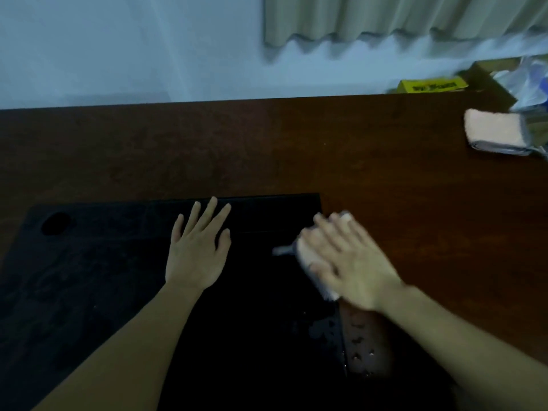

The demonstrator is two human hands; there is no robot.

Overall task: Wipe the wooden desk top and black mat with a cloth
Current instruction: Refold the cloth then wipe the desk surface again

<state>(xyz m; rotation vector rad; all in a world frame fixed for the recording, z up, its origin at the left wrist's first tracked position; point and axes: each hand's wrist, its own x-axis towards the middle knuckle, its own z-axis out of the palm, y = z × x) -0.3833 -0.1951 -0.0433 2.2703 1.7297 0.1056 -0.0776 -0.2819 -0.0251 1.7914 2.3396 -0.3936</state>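
A black mat (118, 277) lies on the dark wooden desk top (267, 149), near its front edge. My left hand (197, 247) rests flat on the mat with fingers spread and straight. My right hand (347, 262) presses a pale pink cloth (305, 253) down at the mat's right edge, fingers straight over it; hand and cloth are motion-blurred. Water drops (355, 339) shine on the mat edge and the wood just below that hand.
A second folded pink and grey cloth (498, 133) lies at the desk's far right. Behind it stand a yellow box (430, 86), a cardboard box (492, 75) and plastic bags (530, 84). A wall and a curtain (385, 16) rise beyond the desk's back edge.
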